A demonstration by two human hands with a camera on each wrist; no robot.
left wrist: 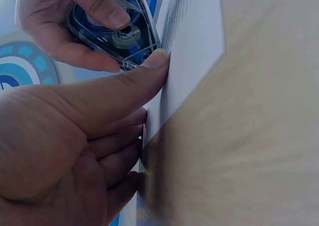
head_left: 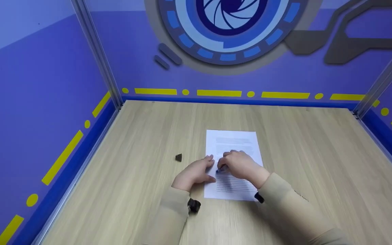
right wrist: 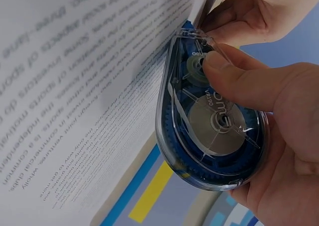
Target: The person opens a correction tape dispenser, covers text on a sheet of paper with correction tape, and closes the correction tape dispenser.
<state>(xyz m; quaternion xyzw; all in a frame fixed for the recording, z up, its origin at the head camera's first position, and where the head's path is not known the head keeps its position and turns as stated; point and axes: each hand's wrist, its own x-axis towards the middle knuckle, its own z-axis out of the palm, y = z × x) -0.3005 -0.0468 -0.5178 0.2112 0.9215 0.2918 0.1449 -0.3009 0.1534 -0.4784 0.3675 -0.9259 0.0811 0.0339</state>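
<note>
A printed sheet of paper [head_left: 231, 136] lies on the wooden table. My right hand [head_left: 239, 164] grips a correction tape [right wrist: 212, 128] with a clear case and blue insides, its thumb on the flat side. The narrow tip of the correction tape is down at the paper, over the left part of the printed lines. My left hand [head_left: 193, 173] rests at the sheet's left edge, thumb and fingers spread apart, with the thumb tip [left wrist: 157, 59] touching the paper. Whether any tape lies under the tip is too small to tell.
A small dark piece [head_left: 179, 157] lies on the table [head_left: 141, 153] left of the sheet. Blue-purple panels [head_left: 131, 61] with yellow marks wall in the back and sides, joined by metal posts [head_left: 97, 51]. Black straps [head_left: 194, 206] sit at both wrists.
</note>
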